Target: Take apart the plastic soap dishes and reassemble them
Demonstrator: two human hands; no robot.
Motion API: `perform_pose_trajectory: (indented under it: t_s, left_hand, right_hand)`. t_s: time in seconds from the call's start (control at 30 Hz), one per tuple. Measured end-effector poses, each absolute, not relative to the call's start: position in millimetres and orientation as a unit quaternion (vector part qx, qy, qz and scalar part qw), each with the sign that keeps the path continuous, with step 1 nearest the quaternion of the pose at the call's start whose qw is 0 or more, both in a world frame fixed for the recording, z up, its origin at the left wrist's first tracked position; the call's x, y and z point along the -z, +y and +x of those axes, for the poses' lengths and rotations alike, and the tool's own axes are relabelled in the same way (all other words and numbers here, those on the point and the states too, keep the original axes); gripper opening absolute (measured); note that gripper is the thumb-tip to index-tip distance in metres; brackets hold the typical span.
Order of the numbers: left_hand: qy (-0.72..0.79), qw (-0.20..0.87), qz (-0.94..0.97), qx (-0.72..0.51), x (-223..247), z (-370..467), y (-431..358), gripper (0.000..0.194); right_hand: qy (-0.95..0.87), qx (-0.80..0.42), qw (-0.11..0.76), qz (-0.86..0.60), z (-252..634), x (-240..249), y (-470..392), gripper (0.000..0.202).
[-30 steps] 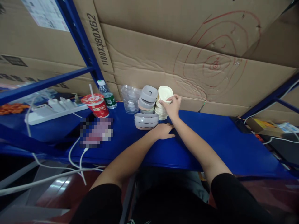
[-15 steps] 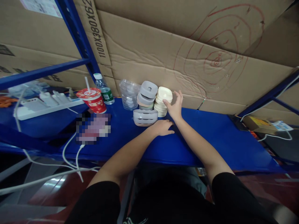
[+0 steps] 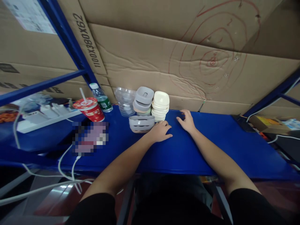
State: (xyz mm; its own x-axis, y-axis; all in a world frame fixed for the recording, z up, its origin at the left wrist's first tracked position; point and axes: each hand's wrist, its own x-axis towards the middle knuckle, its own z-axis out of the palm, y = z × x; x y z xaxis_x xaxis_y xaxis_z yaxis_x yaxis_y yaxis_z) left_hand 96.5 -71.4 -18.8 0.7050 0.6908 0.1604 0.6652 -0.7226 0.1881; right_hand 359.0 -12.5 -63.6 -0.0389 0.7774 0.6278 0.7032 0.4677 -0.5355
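Note:
A stack of cream-coloured square dishes (image 3: 160,104) stands near the back of the blue shelf. To its left rises a pile of grey lidded boxes (image 3: 143,97), and in front of that sit grey containers with wavy rims (image 3: 142,124). My left hand (image 3: 160,131) rests beside these containers, just in front of the cream stack, its fingers apart and holding nothing. Right of the stack, my right hand (image 3: 187,122) is open over the blue surface, empty and apart from the dishes.
Clear plastic cups (image 3: 125,101) stand left of the boxes. Farther left are a water bottle (image 3: 101,98), a red paper cup (image 3: 90,109) with a straw, a white power strip (image 3: 48,117) and cables. Cardboard (image 3: 136,59) closes off the back. A blue post (image 3: 67,39) rises at left.
My right hand has let go of the cream stack and moved to the right, down over the shelf surface. My left hand stays near the grey containers. The view has shifted slightly.

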Motion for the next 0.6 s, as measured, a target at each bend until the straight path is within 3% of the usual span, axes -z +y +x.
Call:
perform_pose_trajectory:
  t_s: [0.2, 0.47, 0.6]
  left_hand:
    - [0.361, 0.070, 0.924, -0.107, 26, 97, -66, 0.054]
    - [0.366, 0.072, 0.924, -0.086, 30, 97, -65, 0.058]
    - [0.381, 0.078, 0.919, -0.069, 30, 99, -67, 0.066]
  right_hand:
    - [-0.797, -0.053, 0.395, -0.454, 341, 62, -29, 0.043]
    - [-0.795, -0.055, 0.399, -0.453, 340, 55, -34, 0.042]
    - [-0.776, -0.061, 0.423, -0.464, 335, 45, -29, 0.055]
